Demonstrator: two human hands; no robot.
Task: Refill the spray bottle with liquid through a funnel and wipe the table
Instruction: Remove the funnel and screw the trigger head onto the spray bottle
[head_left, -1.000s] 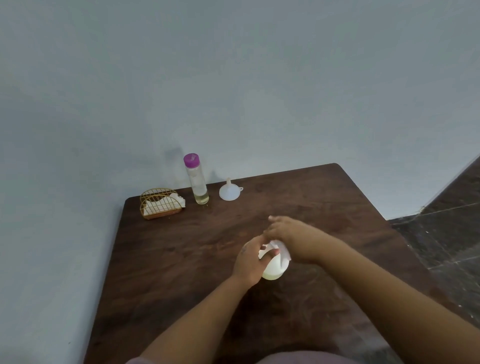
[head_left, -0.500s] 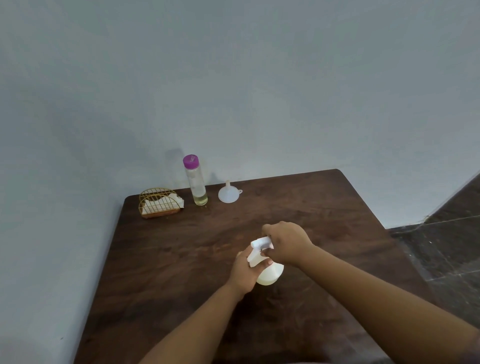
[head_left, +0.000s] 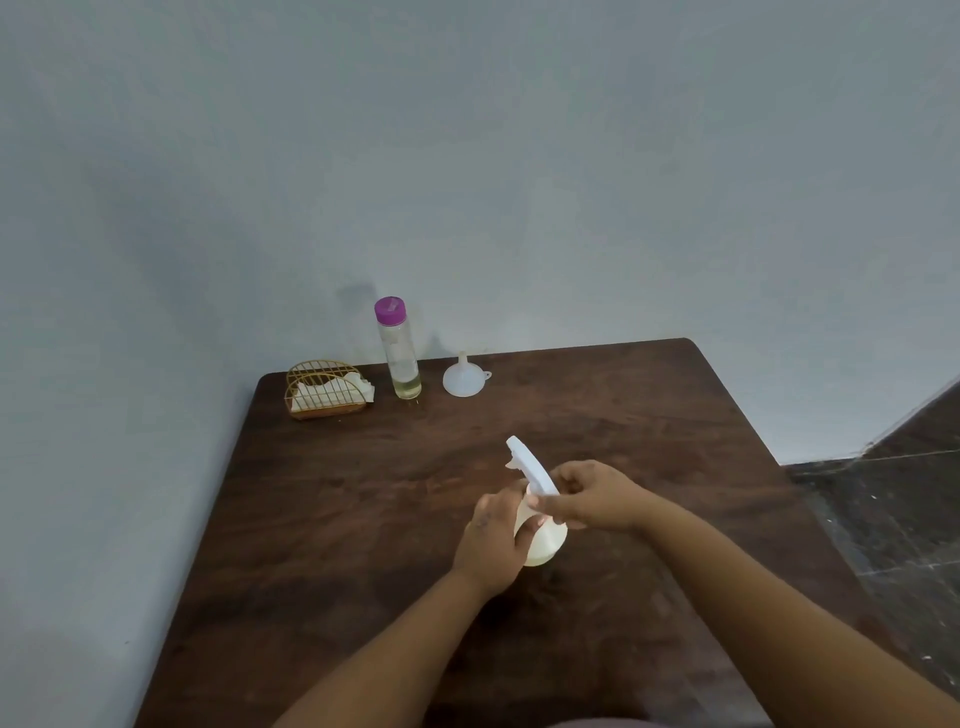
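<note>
A white spray bottle (head_left: 546, 544) stands near the middle of the dark wooden table (head_left: 363, 519). My left hand (head_left: 492, 540) grips its body from the left. My right hand (head_left: 589, 494) holds the white spray head (head_left: 530, 465) at its base, and the nozzle points up and away to the left. At the table's far edge stand a clear bottle with a purple cap (head_left: 398, 347), a little yellowish liquid at its bottom, and a white funnel (head_left: 463, 377) resting wide end down.
A gold wire holder (head_left: 324, 389) with white napkins sits at the far left corner. The grey wall runs along the table's left and far sides. Dark tiled floor (head_left: 893, 509) lies to the right.
My right hand has turned the spray head, so the nozzle now sticks out up and to the left instead of being covered. The view has shifted slightly.
</note>
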